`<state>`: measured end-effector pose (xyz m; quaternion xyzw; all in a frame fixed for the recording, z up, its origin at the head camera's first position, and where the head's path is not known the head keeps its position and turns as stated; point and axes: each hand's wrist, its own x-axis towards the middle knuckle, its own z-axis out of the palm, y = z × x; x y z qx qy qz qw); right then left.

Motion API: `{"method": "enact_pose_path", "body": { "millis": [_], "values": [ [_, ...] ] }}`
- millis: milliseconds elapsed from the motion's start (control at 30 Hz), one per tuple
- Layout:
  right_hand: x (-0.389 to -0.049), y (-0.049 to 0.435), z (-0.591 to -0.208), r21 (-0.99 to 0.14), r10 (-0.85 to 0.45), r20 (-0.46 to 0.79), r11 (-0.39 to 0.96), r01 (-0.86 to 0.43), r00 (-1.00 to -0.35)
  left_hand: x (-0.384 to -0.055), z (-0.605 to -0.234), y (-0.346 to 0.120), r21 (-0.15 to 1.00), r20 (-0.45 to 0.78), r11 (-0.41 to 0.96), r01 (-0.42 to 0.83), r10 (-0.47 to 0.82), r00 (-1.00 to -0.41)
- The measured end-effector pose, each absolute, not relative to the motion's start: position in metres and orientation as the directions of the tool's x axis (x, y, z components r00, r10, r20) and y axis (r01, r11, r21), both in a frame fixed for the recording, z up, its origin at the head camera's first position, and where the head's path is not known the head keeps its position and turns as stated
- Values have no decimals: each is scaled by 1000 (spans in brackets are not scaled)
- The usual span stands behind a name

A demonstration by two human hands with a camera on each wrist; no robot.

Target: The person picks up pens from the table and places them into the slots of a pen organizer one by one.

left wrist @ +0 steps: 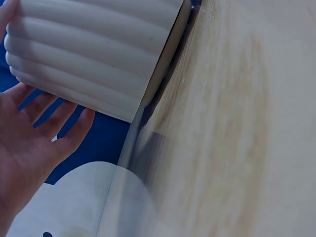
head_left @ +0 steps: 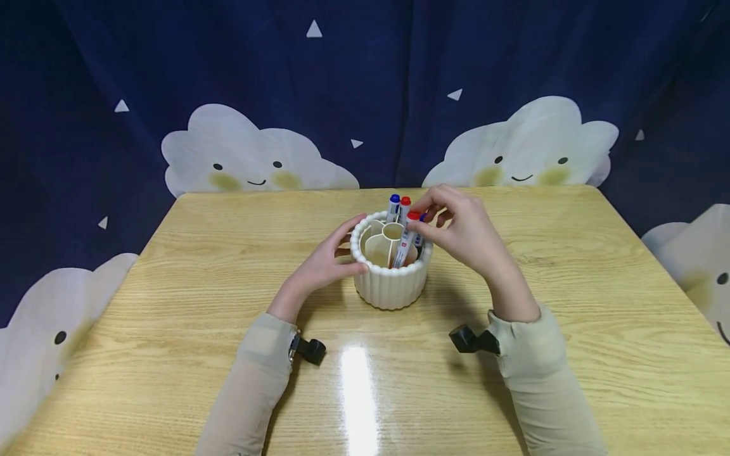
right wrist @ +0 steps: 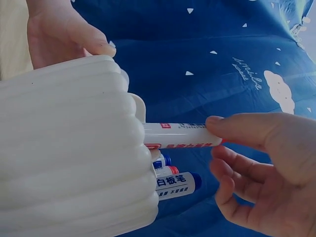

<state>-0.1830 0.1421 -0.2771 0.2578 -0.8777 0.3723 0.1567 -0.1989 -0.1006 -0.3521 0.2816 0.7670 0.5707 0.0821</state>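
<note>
A white ribbed pen holder [head_left: 390, 290] with a beaded rim and inner dividers stands on the table. My left hand [head_left: 320, 261] grips it from the left, thumb at the near rim and fingers along the far side. With thumb and fingers, my right hand [head_left: 466, 231] pinches a red-capped whiteboard marker [right wrist: 185, 134] at its cap end. The lower part of that marker is inside the holder, leaning to the right. Other markers stand upright beside it: a blue-capped marker [head_left: 394, 208], another red-capped marker [head_left: 405, 208] and a second blue-capped marker [right wrist: 180, 185].
The holder stands toward the back of a light wooden table [head_left: 228, 253]. Behind the table hangs a dark blue curtain [head_left: 376, 76] printed with clouds and triangles. Black wrist cameras, such as the left camera [head_left: 310, 351], sit on both sleeves.
</note>
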Motion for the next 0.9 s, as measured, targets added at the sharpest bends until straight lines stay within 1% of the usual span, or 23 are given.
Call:
{"method": "enact_pose_path", "body": {
  "millis": [267, 467, 633, 767, 900],
  "values": [
    [-184, 139, -278, -529, -387, 429, 624, -574, -816, -199, -352, -101, 918, 189, 204, 339, 526, -829],
    [-182, 138, -280, -535, -407, 379, 636, -556, -831, -197, -351, -100, 925, 172, 206, 320, 525, -834],
    [-182, 139, -280, -542, -419, 363, 631, -555, -832, -195, -349, -99, 930, 156, 208, 303, 524, -837],
    [-182, 144, -279, -567, -375, 405, 613, -551, -834, -196, -349, -99, 931, 153, 205, 301, 528, -835],
    [-184, 154, -279, -589, -276, 484, 600, -542, -831, -201, -355, -101, 941, 135, 196, 277, 534, -834]
  ]
}}
